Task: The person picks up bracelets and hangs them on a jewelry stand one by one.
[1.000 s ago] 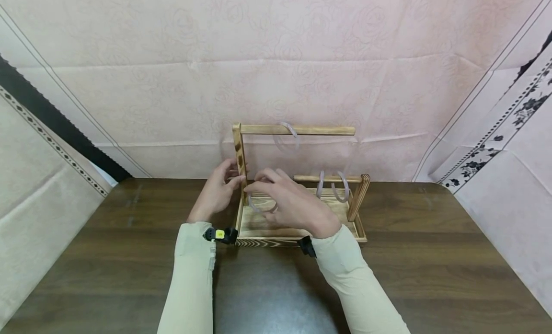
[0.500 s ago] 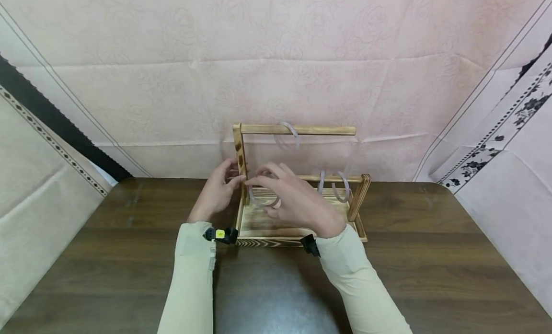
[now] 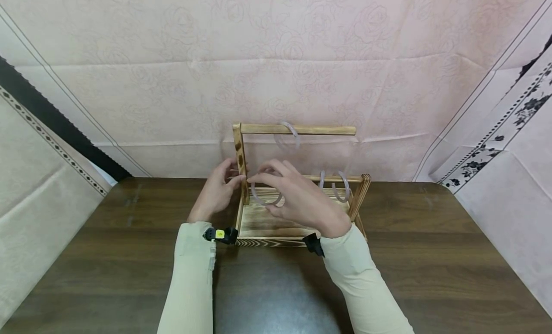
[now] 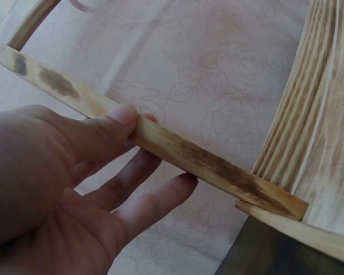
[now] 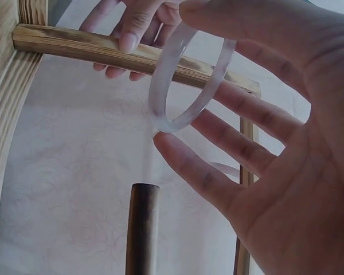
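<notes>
A wooden bangle stand with a tray base [image 3: 280,224] stands on the table. Its left post [image 3: 239,152] is pinched between the thumb and fingers of my left hand [image 3: 215,190]; the left wrist view shows the thumb [image 4: 123,114] lying on the post. My right hand [image 3: 302,200] holds a pale, translucent bangle [image 5: 159,94] by its edge over the tray, between thumb and fingertips. In the right wrist view, the lower bar's free end [image 5: 144,192] points toward the bangle, apart from it. Two bangles [image 3: 341,190] hang on the lower bar [image 3: 353,179].
Another bangle [image 3: 294,131] hangs on the upper bar [image 3: 327,130], which reaches right from the left post. The right post [image 3: 359,197] carries the lower bar. Behind the brown wooden table [image 3: 431,238] rises a pale floral cloth [image 3: 276,61].
My right hand has shifted slightly right, bringing the bangle up and a little to the right. The left hand and stand have kept their places.
</notes>
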A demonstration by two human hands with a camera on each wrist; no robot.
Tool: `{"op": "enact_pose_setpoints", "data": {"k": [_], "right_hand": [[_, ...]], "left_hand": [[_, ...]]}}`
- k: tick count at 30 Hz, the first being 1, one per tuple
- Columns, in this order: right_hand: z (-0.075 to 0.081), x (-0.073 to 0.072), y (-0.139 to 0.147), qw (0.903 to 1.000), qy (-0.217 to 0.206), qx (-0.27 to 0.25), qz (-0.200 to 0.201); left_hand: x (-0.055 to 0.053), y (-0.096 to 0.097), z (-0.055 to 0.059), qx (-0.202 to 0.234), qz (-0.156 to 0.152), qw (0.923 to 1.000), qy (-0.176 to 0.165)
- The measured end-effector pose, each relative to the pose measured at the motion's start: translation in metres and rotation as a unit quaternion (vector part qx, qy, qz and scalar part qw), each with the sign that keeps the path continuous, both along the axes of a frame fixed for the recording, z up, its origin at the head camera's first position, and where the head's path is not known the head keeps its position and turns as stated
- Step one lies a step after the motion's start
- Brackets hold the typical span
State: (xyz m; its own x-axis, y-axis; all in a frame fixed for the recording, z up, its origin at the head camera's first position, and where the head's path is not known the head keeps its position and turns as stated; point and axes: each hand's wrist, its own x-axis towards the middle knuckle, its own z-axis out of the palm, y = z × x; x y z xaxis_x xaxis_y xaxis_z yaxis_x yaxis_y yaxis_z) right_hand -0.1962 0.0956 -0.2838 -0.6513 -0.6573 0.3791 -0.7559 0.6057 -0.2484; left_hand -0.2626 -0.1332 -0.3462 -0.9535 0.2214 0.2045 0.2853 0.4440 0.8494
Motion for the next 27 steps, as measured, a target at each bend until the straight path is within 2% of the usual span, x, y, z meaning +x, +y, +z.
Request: {"op": "enact_pose_setpoints", "data": {"k": [27], "right_hand": [[0.007, 0.002, 0.011, 0.9994, 0.022, -0.024, 0.008]], "left_hand": [[0.0, 0.0, 0.0, -0.008, 0.01, 0.9999, -0.007]]}}
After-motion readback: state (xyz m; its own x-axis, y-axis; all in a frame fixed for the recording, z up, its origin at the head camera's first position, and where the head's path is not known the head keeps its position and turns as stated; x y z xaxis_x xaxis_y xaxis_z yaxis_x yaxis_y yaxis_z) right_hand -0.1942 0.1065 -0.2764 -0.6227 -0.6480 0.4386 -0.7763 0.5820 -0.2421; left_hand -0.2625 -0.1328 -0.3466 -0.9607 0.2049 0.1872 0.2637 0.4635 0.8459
